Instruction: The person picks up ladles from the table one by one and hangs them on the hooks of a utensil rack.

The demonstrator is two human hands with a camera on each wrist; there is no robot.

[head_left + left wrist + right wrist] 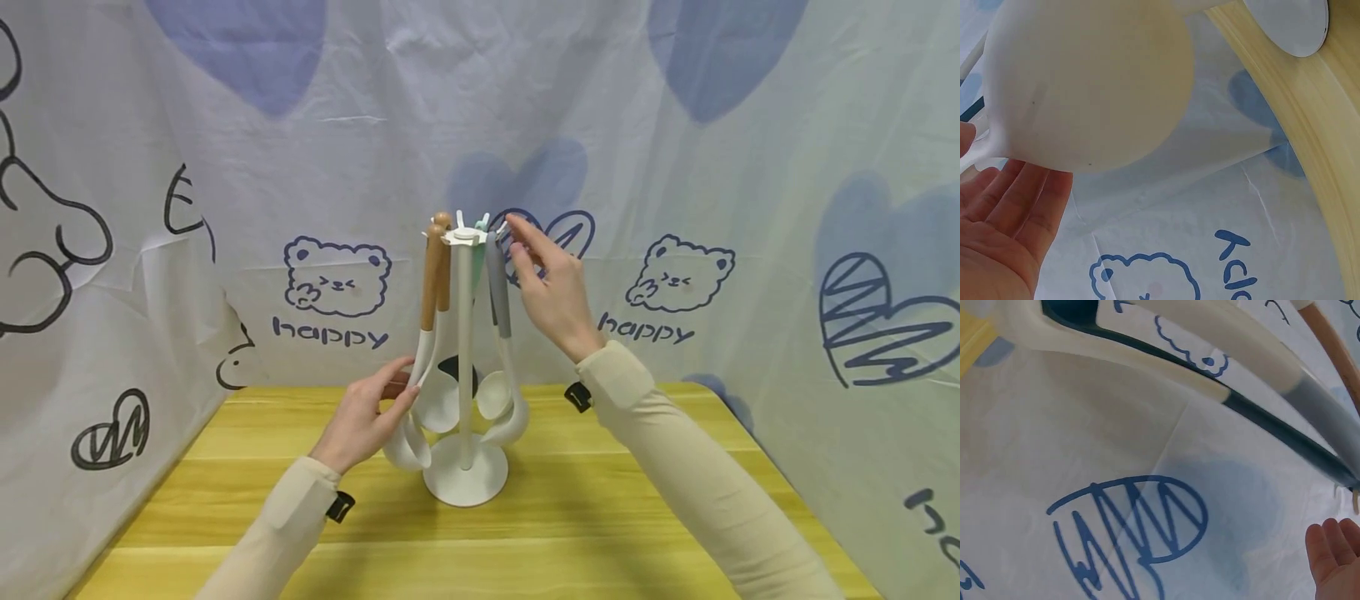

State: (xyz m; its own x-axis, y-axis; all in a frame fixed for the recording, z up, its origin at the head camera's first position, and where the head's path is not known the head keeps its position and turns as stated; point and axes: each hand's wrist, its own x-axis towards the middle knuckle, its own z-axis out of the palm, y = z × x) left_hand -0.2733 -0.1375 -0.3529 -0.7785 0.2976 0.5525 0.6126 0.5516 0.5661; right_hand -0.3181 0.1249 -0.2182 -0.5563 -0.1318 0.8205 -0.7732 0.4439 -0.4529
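Note:
A white utensil rack [465, 483] stands upright on the table, with several utensils hanging from its top hooks. My left hand [366, 421] holds the neck of a white ladle [405, 446] that has a wooden handle. In the left wrist view, the ladle's bowl [1091, 81] fills the upper left, with the thumb and fingers on either side of its neck. My right hand [557, 292] is at the rack's top right, its index fingertip at a hook beside the grey-handled ladle [510, 417]. Whether that fingertip touches the hook, I cannot tell.
A second wooden-handled utensil [438, 408], a cream spoon-like utensil [494, 396] and a dark utensil [450, 367] hang around the pole. The wooden table [630, 517] is enclosed by a printed cloth [495, 108] at the back and sides.

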